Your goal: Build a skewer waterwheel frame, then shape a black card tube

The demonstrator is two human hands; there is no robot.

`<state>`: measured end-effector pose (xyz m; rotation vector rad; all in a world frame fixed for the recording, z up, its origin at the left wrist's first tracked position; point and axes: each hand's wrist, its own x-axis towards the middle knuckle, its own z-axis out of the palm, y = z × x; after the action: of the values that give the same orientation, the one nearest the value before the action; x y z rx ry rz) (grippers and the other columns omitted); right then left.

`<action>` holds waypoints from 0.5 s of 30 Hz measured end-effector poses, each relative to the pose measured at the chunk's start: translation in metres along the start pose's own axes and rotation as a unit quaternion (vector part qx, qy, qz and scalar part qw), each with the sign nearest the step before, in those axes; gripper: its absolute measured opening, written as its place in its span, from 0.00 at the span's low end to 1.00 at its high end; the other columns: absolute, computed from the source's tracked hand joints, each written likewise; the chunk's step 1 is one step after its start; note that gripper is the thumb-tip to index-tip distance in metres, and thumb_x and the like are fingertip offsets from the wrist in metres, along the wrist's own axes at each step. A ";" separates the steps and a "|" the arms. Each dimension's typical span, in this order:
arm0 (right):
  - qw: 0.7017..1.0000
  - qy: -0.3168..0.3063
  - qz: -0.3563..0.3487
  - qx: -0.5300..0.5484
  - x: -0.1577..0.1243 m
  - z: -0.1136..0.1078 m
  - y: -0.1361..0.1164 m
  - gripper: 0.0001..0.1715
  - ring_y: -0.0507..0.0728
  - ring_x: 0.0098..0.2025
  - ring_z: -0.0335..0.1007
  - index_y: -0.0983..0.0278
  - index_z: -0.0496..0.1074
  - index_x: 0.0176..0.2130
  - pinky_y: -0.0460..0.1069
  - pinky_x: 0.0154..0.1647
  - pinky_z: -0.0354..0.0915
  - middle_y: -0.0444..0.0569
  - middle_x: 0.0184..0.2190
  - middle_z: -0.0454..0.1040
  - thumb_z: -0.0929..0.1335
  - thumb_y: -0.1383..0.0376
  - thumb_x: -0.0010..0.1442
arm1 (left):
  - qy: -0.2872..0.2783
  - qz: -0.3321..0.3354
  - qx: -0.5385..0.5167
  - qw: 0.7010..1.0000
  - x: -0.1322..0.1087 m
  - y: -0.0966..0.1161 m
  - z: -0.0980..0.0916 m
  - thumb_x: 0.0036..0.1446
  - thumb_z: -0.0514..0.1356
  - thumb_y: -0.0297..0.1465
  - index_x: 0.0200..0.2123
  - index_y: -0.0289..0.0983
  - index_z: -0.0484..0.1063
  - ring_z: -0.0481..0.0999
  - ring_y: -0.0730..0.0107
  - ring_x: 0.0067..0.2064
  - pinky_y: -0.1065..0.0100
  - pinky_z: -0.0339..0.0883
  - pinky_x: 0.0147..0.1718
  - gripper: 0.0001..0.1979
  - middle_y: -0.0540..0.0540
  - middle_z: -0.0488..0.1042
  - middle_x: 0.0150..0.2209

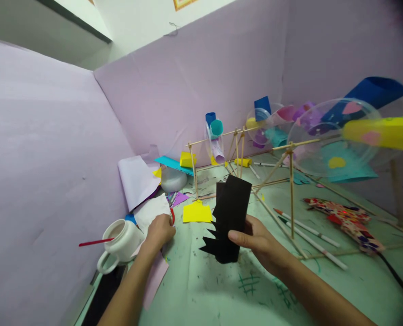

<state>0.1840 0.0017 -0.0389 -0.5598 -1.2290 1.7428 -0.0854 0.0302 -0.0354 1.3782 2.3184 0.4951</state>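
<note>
Several black paper pieces (233, 203), one with a jagged, pointed edge, are held upright in my right hand (255, 240), thumb in front and fingers behind. My left hand (160, 232) rests low over the left side of the green table (201, 290), its fingers curled by a red handle (173, 216). Whether it grips the handle is hard to make out. Crumpled white paper (154, 210) lies just beyond that hand, and a yellow paper piece (197, 213) lies flat between the two hands.
A white mug (123, 242) with a red stick stands at the left. Stick frames (291, 194) carry clear discs with coloured paper tubes at the right. Pencils (310, 237) and a patterned cloth-like object with a black cable (343, 217) lie there. Pale walls enclose the table.
</note>
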 end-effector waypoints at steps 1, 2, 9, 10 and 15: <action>1.000 -0.001 -0.001 0.002 0.000 0.000 0.000 0.28 0.63 0.45 0.70 0.66 0.70 0.45 0.56 0.47 0.64 0.52 0.42 0.75 0.74 0.59 0.45 | 0.014 0.013 0.049 0.999 -0.004 -0.001 0.003 0.41 0.59 0.20 0.25 0.32 0.70 0.69 0.48 0.48 0.56 0.60 0.44 0.05 0.36 0.74 0.38; 1.000 0.000 -0.003 0.004 0.000 0.000 0.000 0.28 0.63 0.45 0.70 0.66 0.70 0.46 0.57 0.48 0.64 0.52 0.42 0.75 0.74 0.59 0.45 | 0.025 0.024 0.090 0.995 -0.006 -0.002 0.006 0.39 0.58 0.20 0.26 0.33 0.71 0.69 0.46 0.48 0.55 0.60 0.43 0.07 0.35 0.74 0.39; 1.000 0.019 0.000 -0.003 0.002 -0.002 0.001 0.29 0.64 0.46 0.70 0.66 0.70 0.47 0.58 0.49 0.63 0.53 0.43 0.76 0.74 0.59 0.45 | 0.039 0.052 0.219 0.974 0.005 0.004 0.004 0.34 0.58 0.24 0.24 0.33 0.72 0.74 0.47 0.40 0.60 0.62 0.35 0.07 0.33 0.76 0.35; 1.000 0.024 0.001 -0.005 0.002 -0.002 0.000 0.30 0.64 0.46 0.70 0.66 0.70 0.46 0.59 0.49 0.63 0.53 0.43 0.76 0.74 0.59 0.44 | 0.049 0.051 0.216 0.974 0.007 0.005 0.001 0.35 0.58 0.25 0.24 0.33 0.72 0.74 0.48 0.41 0.61 0.62 0.35 0.07 0.33 0.76 0.35; 0.999 0.034 0.002 -0.010 0.002 0.001 0.000 0.29 0.65 0.46 0.70 0.65 0.72 0.45 0.59 0.49 0.63 0.52 0.42 0.76 0.74 0.58 0.43 | 0.141 0.038 0.125 0.981 0.012 0.017 -0.028 0.42 0.56 0.31 0.27 0.32 0.73 0.71 0.41 0.46 0.59 0.60 0.37 0.10 0.28 0.74 0.38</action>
<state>0.1826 0.0027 -0.0386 -0.6284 -1.1994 1.7019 -0.0920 0.0460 -0.0045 1.6088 2.6377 0.4596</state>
